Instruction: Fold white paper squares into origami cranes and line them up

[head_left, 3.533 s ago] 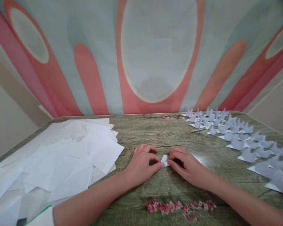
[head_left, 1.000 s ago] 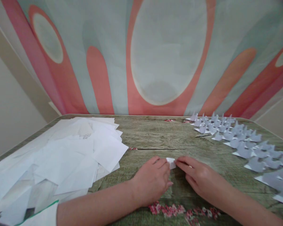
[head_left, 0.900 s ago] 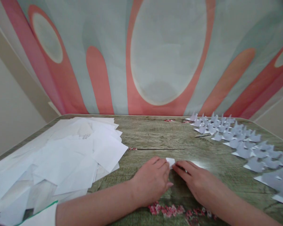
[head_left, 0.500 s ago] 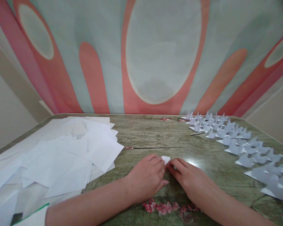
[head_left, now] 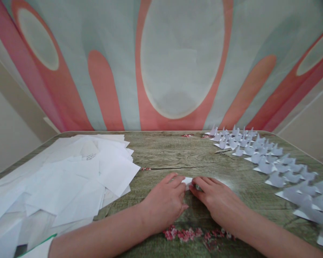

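A small folded piece of white paper (head_left: 187, 182) lies on the table between my two hands, mostly covered by fingers. My left hand (head_left: 165, 200) presses on its left side, fingers bent over the paper and thumb pointing right, low and apart from it. From the other side, my right hand (head_left: 214, 195) pinches the paper's right edge between thumb and fingers. The paper's lower part is hidden, so its exact folded shape cannot be made out.
A spread pile of white paper sheets (head_left: 67, 182) covers the table's left side. Rows of folded white paper birds (head_left: 276, 179) stand along the right. The wood-patterned table (head_left: 161, 150) with printed pink flowers meets a painted wall (head_left: 183, 71) behind.
My right hand has shifted slightly up along the paper's right side, and its fingers have straightened a little. My left hand stays by the paper. The view has moved slightly.
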The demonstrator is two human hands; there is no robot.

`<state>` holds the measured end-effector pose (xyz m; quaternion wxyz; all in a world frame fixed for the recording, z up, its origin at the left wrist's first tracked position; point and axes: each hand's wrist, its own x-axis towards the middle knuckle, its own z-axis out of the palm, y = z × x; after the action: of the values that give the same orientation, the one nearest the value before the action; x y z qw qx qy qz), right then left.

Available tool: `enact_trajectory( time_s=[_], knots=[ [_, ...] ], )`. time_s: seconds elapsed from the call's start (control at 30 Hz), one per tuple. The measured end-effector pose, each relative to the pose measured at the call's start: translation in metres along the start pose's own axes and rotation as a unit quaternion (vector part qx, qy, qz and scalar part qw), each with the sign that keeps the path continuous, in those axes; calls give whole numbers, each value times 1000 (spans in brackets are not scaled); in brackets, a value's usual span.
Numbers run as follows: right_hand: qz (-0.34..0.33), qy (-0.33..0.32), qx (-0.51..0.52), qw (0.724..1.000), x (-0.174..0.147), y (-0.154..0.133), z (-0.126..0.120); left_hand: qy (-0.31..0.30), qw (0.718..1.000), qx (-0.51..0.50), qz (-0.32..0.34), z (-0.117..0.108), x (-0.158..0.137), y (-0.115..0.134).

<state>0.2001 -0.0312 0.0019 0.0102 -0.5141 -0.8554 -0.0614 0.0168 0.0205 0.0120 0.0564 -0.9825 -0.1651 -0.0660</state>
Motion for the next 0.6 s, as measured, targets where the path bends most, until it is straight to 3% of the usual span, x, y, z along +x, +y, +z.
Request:
enact_trajectory(
  time_s=[0.6],
  knots=[
    [-32,1,47,998,-7,14,-3,-88,996,-12,-33,-17,-10,3]
  ],
)
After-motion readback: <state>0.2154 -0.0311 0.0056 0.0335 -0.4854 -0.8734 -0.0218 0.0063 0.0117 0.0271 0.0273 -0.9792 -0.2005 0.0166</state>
